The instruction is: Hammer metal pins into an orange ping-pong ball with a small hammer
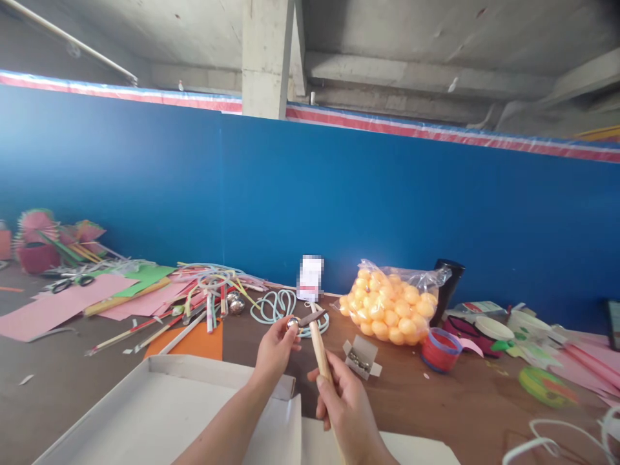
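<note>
My left hand (277,349) pinches a shiny silver ball (292,324) between thumb and fingertips. In my right hand (341,394) is a hammer (318,349), gripped by its pale wooden handle with the dark head up. The head's left end reaches the silver ball; whether they touch I cannot tell. Behind the hammer lie coils of pale blue cord (274,307). To the right of the handle stands an opened small carton (371,352) with small metal pieces inside. More silver balls (236,303) rest on the brown table, left of the cord.
A clear bag of orange balls (387,307) stands at the back, beside a black cylinder (448,284) and a red tape roll (440,352). White cardboard (203,407) lies in front. Coloured paper (72,300), sticks and scissors (72,283) cover the left. A blue panel (339,194) rises behind.
</note>
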`<state>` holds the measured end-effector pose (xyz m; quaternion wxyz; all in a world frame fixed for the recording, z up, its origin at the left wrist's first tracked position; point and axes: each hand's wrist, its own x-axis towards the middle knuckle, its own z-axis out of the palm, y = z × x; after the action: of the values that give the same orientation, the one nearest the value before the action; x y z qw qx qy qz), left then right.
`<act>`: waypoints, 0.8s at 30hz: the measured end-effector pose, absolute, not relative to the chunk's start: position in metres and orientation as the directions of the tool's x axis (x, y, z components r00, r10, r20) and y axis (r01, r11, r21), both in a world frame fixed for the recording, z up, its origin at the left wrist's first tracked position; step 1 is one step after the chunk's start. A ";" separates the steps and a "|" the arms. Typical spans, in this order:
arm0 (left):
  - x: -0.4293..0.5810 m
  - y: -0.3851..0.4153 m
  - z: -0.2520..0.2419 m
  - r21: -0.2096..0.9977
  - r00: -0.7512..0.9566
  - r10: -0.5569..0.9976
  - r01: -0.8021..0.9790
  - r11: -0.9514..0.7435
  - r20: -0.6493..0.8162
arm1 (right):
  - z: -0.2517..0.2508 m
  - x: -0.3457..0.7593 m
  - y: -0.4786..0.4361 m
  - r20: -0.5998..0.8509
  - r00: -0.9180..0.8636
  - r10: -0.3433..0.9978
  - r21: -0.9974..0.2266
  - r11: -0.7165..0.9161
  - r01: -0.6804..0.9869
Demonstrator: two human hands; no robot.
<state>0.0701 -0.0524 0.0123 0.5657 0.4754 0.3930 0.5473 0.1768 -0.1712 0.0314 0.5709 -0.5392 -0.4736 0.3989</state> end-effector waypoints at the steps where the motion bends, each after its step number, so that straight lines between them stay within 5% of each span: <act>1: 0.070 -0.052 0.013 0.968 0.087 0.994 -0.247 -0.049 0.072 | 0.031 0.177 -0.171 0.112 0.229 0.967 -0.993 0.103 0.050; 24: 0.070 -0.051 0.012 0.971 0.073 0.996 -0.235 -0.035 0.054 | 0.034 0.174 -0.171 0.095 0.253 0.963 -0.995 0.096 0.007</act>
<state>0.0696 -0.0513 0.0121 0.5634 0.4682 0.4064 0.5461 0.1739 -0.1712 0.0340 0.5847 -0.5335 -0.4543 0.4089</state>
